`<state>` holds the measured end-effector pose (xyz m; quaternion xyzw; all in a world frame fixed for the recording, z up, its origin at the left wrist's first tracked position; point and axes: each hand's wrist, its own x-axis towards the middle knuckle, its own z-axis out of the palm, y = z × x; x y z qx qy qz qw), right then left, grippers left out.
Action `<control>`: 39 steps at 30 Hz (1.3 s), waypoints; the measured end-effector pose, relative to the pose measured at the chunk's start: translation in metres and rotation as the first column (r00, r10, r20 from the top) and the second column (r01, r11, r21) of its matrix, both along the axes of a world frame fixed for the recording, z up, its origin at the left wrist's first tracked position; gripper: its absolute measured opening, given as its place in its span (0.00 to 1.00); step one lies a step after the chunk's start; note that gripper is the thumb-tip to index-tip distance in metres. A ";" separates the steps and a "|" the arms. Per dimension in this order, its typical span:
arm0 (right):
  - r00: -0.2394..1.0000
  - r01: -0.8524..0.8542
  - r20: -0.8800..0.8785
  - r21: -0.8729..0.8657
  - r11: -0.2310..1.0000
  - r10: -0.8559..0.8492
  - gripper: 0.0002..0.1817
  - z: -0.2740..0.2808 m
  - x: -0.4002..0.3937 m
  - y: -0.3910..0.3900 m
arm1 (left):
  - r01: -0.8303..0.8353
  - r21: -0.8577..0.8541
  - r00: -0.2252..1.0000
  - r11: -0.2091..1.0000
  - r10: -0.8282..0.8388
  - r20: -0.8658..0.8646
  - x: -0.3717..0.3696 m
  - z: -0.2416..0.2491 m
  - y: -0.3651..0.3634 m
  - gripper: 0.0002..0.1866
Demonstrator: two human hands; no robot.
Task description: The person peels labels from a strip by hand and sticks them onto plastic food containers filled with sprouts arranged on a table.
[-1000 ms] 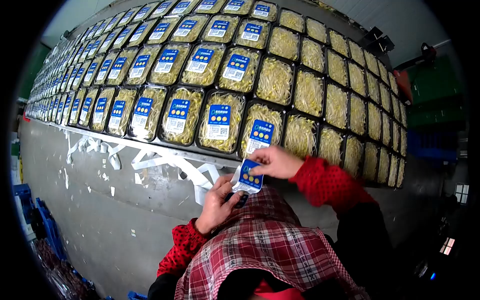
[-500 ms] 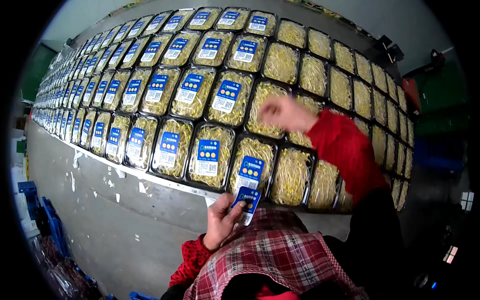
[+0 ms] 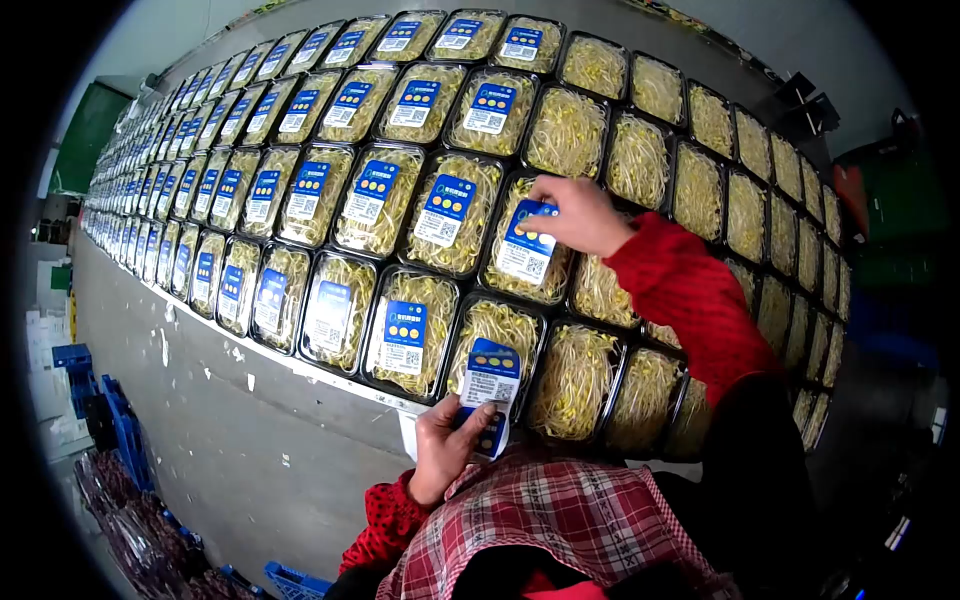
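My left hand (image 3: 445, 450), low in the middle, pinches blue-and-white labels (image 3: 493, 372) between thumb and fingers. The upper label overlaps the near tray of bean sprouts (image 3: 497, 322); a blue part of another shows under my thumb. My right hand (image 3: 585, 215) reaches out over a tray in the second row. Its fingers grip the upper right part of a label (image 3: 524, 262), which lies over the sprouts of that tray (image 3: 555, 290). Labelled trays (image 3: 438, 215) stand to the left of it, and unlabelled trays (image 3: 572, 385) to the right.
Long rows of black sprout trays cover the table, whose white edge (image 3: 300, 368) runs along the near left. Blue crates (image 3: 120, 430) and dark, plastic-looking bundles (image 3: 135, 525) stand on the floor at left. Paper scraps (image 3: 251, 382) litter the grey floor.
My right hand, blurred before over the bare second-row tray, now holds a label on it. My left hand stays low with its labels. The view has shifted slightly.
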<state>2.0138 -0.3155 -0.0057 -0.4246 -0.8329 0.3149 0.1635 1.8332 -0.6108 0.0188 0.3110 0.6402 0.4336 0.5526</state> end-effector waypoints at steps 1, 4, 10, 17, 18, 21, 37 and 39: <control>0.991 -0.006 0.131 0.079 0.997 -0.005 0.26 -0.005 -0.007 0.003 | -0.007 0.019 1.000 1.000 0.006 0.013 0.003 0.000 0.003 0.08; 0.968 0.067 0.222 0.230 0.971 -0.119 0.41 0.008 -0.006 -0.017 | 0.013 0.065 0.999 0.998 -0.010 -0.049 -0.005 -0.013 0.014 0.07; 0.904 -0.317 -0.426 -0.598 0.737 0.043 0.17 0.016 -0.003 -0.082 | 0.275 0.240 0.892 0.931 -0.154 -0.425 -0.011 -0.003 0.059 0.14; 0.893 -0.199 -0.444 -0.235 0.951 0.077 0.11 0.033 0.014 -0.070 | 0.218 0.093 0.971 0.971 -0.206 -0.123 -0.002 0.004 0.113 0.11; 0.885 -0.128 -0.465 -0.205 0.970 0.019 0.10 0.038 0.017 -0.047 | 0.225 0.090 0.963 0.970 -0.207 -0.171 -0.003 0.001 0.111 0.08; 0.903 0.059 -0.404 -0.218 0.974 -0.146 0.07 0.060 0.037 0.068 | 0.127 0.032 0.992 0.991 -0.126 -0.030 -0.006 -0.003 0.110 0.06; 0.876 -0.210 -0.464 -0.616 0.759 -0.134 0.18 0.022 0.027 0.016 | 0.402 0.449 0.817 0.798 -0.091 -0.570 0.001 -0.005 0.205 0.09; 0.856 -0.141 -0.498 -0.481 0.865 -0.137 0.15 0.018 0.027 0.008 | 0.607 0.469 0.654 0.642 -0.067 -0.754 0.004 0.013 0.229 0.11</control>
